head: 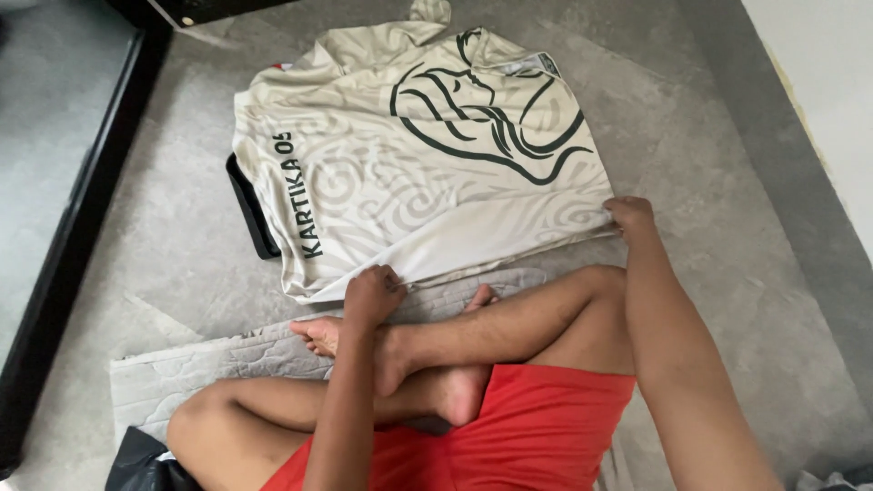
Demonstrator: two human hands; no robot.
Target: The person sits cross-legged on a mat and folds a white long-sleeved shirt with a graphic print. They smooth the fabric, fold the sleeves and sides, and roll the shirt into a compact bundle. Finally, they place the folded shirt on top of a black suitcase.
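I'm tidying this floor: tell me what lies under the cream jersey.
A black flat object pokes out under the cream jersey at its left edge; a red scrap shows near the top. The rest is covered.

- The cream jersey (409, 173) lies spread flat, back side up, just beyond both hands — hem toward them, collar at the far end.
- Its fabric carries a faint tone-on-tone swirl pattern, with a large dark line drawing across the half ahead of the right hand (631, 216) and dark lettering running along the side ahead of the left hand (373, 295).
- Each hand pinches a hem corner — the edge between them lifts slightly, showing a paler inner layer.
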